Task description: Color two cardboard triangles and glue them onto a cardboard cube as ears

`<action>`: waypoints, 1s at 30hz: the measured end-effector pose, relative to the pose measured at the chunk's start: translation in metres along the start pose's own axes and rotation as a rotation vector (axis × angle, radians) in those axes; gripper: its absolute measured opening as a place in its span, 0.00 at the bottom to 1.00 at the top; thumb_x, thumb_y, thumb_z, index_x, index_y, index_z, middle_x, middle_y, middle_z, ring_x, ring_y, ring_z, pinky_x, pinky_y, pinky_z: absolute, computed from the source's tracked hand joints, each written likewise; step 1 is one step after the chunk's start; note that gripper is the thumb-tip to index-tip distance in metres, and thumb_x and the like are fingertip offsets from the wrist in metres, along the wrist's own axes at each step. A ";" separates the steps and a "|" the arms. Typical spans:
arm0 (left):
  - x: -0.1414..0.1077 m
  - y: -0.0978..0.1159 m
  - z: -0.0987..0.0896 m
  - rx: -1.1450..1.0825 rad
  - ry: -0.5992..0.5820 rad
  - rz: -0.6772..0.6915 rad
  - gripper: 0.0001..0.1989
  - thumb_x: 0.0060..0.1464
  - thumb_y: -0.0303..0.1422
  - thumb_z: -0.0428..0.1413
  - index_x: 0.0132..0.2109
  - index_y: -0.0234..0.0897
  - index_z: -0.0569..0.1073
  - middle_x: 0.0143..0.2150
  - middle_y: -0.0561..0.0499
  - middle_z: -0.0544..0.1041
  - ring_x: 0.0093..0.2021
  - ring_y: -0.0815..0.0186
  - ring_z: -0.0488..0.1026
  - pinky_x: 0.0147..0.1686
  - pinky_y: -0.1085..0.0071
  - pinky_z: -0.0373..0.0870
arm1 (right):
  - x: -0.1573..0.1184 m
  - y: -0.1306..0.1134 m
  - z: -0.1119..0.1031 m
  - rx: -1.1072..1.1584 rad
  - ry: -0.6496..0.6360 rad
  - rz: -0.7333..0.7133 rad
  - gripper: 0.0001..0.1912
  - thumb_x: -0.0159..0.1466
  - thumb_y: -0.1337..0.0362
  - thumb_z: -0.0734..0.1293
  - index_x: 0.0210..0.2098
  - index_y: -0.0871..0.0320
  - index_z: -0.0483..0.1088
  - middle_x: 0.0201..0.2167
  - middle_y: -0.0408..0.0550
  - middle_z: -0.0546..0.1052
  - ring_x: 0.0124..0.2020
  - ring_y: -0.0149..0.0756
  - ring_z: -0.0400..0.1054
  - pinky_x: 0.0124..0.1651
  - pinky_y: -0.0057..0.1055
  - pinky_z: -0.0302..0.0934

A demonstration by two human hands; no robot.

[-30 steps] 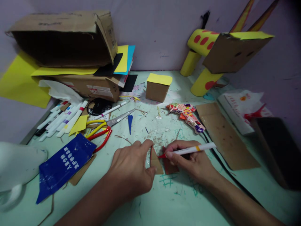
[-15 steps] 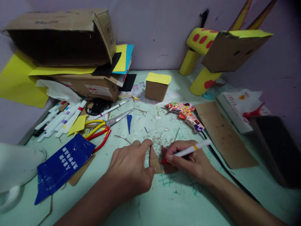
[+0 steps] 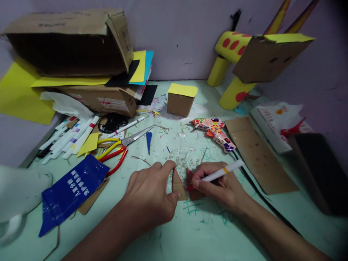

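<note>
Near the middle of the table, my left hand (image 3: 153, 192) pinches the left edge of a small cardboard triangle (image 3: 178, 187) with a red outline. My right hand (image 3: 217, 185) holds a white marker (image 3: 223, 171) with a yellow-orange band, its red tip low at the left. Under that hand lies a second cardboard piece (image 3: 196, 194), coloured red on its upper part and partly hidden by the fingers. The two pieces lie side by side on the pale green tabletop (image 3: 187, 235).
Scissors (image 3: 130, 139), several markers (image 3: 73, 137) and a blue packet (image 3: 74, 194) are on the left. A floral glue gun (image 3: 214, 133) and cardboard sheet (image 3: 258, 156) lie right. Behind stand a small box (image 3: 181, 103), large box (image 3: 67, 47) and yellow spotted model (image 3: 233, 96).
</note>
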State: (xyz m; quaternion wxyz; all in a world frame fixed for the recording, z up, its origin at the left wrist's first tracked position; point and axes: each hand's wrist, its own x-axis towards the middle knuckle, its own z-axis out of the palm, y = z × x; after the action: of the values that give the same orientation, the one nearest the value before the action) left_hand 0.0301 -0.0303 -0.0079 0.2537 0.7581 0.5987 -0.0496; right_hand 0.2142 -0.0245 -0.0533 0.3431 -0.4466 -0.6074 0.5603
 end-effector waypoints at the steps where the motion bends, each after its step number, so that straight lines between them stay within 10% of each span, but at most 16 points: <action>1: 0.000 0.000 0.000 0.002 0.000 -0.001 0.23 0.49 0.35 0.52 0.54 0.44 0.64 0.53 0.46 0.72 0.52 0.49 0.70 0.47 0.49 0.65 | 0.000 0.000 0.000 -0.001 0.017 -0.004 0.07 0.54 0.65 0.66 0.22 0.60 0.70 0.17 0.43 0.71 0.18 0.29 0.61 0.20 0.25 0.52; 8: 0.000 0.001 0.000 0.002 0.007 0.002 0.24 0.48 0.36 0.52 0.54 0.45 0.64 0.52 0.46 0.72 0.49 0.49 0.71 0.45 0.48 0.66 | -0.007 -0.006 0.001 -0.225 0.191 -0.139 0.08 0.59 0.64 0.65 0.25 0.59 0.71 0.18 0.43 0.72 0.18 0.29 0.62 0.19 0.24 0.53; 30: 0.002 -0.008 0.016 0.037 0.127 0.035 0.19 0.51 0.42 0.49 0.51 0.50 0.62 0.46 0.50 0.74 0.42 0.52 0.74 0.39 0.53 0.67 | -0.008 0.001 0.004 -0.033 -0.046 -0.014 0.10 0.57 0.63 0.64 0.21 0.61 0.69 0.16 0.44 0.70 0.18 0.28 0.57 0.20 0.26 0.49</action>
State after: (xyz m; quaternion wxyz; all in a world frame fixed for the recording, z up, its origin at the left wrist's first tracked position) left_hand 0.0266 -0.0344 -0.0255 0.2019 0.7748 0.5990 -0.0082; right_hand 0.2136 -0.0332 -0.0540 0.3253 -0.4350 -0.6276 0.5578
